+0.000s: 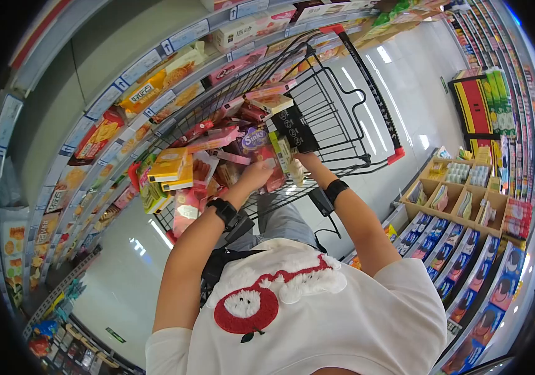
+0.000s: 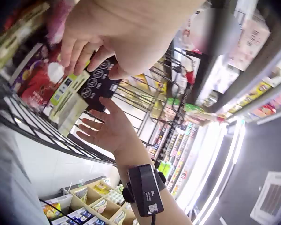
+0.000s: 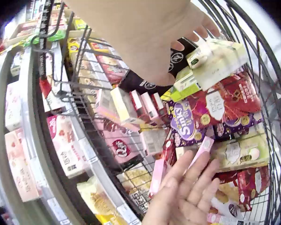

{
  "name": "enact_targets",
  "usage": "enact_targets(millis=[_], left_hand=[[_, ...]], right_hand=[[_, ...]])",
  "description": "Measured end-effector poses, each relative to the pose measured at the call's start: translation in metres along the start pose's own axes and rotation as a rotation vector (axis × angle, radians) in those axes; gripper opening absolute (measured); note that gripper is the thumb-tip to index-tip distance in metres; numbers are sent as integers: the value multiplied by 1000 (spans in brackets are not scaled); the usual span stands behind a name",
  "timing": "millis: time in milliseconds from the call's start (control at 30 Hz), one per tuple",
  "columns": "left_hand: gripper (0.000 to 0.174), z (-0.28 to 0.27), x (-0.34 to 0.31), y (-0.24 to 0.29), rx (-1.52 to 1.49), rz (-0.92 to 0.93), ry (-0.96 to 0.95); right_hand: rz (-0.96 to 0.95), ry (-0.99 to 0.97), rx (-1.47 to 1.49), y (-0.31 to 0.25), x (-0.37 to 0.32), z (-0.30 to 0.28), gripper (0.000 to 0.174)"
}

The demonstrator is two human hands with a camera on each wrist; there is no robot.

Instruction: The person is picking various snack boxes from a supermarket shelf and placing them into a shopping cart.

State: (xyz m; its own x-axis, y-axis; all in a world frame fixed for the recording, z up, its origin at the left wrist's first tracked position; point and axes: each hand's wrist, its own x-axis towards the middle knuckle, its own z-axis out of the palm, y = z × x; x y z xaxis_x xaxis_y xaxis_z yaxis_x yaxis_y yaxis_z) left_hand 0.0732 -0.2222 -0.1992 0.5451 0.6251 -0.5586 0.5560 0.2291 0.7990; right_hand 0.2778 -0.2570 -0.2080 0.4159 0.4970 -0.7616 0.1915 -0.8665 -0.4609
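Both hands reach into a wire shopping cart (image 1: 336, 109) heaped with snack packages. My left hand (image 1: 256, 175) is over the pile, close to a purple Sinky bag (image 1: 253, 139) and red packages. In the right wrist view the left hand (image 3: 189, 194) shows its fingers spread above the boxes, nothing in them. My right hand (image 1: 308, 160) is at the near side of the cart, beside a black box (image 1: 297, 128) and a green-and-white box (image 1: 280, 150). Seen from the left wrist, the right hand (image 2: 107, 129) has its palm showing and fingers apart, holding nothing.
Yellow boxes (image 1: 170, 167) and pink boxes lie at the cart's left end. Store shelves (image 1: 136, 69) with boxed snacks run close along its far and left sides. A cardboard display (image 1: 451, 197) with several compartments stands to the right, across shiny floor.
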Motion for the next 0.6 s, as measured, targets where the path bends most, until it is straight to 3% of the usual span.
enact_targets(millis=[67,100,133,167,233,300,333,400,433,467,533,600], left_hand=[[27,47,51,-60,-269,-86,-9],[29,59,70,-74,-405,-123,-1],[30,54,59,-46,-620,-286,14],[28,52,55,-30,-693,-332,33],[26,56,55,-14,-825,-423,56],[22,60,62,1,-898,-391,38],[21,55,55,27,-1010,-400,74],[23,60,59,33,-1068,-430,132],[24,70,73,10,-974,-420,153],[25,82,88,-22,-876,-410,173],[28,81,90,-34,-721,-404,202],[32,69,76,-23,-590,-443,254]], right_hand=[[113,-208,186,11,7,-16,63],[-217,-291,-47,21,21,-27,66],[-551,-373,-272,35,40,-35,69],[-883,-448,-485,57,64,-35,72],[-802,-562,-319,106,129,-14,74],[-813,-531,-270,107,135,-4,74],[-864,-473,-461,77,99,-18,72],[-728,-553,-458,62,80,-23,68],[-663,-590,-459,60,77,-23,67],[-820,-569,-377,67,81,-19,61],[-534,-724,-169,64,92,-12,64],[228,-341,360,8,36,-3,81]])
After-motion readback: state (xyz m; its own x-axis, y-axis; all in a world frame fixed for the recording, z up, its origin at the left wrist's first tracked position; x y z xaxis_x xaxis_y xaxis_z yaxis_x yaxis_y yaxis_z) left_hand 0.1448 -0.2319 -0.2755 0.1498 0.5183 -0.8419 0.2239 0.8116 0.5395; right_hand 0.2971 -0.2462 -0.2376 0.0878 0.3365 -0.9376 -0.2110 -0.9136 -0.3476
